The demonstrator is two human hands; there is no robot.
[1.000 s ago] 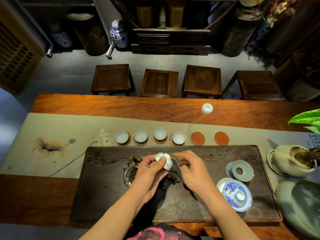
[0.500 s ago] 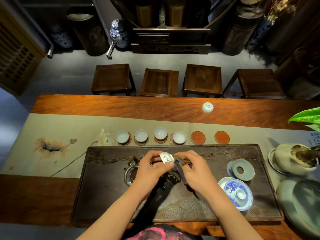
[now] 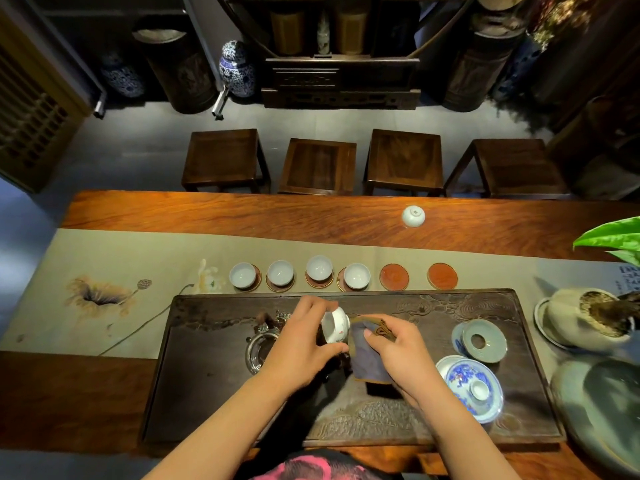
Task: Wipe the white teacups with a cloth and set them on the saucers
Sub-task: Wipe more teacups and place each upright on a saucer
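Note:
My left hand (image 3: pixel 304 344) holds a white teacup (image 3: pixel 334 324) tilted on its side above the dark tea tray (image 3: pixel 221 393). My right hand (image 3: pixel 398 351) grips a dark grey-blue cloth (image 3: pixel 367 358) right beside the cup, its folded brown edge touching the cup's rim. Several white teacups sit on saucers in a row beyond the tray, the nearest to the empty ones being a cup (image 3: pixel 356 275). Two red saucers (image 3: pixel 394 276) (image 3: pixel 442 276) stand empty to their right. Another white cup (image 3: pixel 413 215) lies upside down on the bare wood farther back.
On the tray's right stand a blue-and-white lidded bowl (image 3: pixel 472 386) and a pale green strainer ring on a dish (image 3: pixel 483 341). A glass vessel (image 3: pixel 259 351) sits left of my hands. A potted plant (image 3: pixel 588 320) and a large grey dish (image 3: pixel 602 407) occupy the right edge.
The cup in my left hand has turned so its opening faces the cloth. My right hand has spread the cloth out below and beside the cup.

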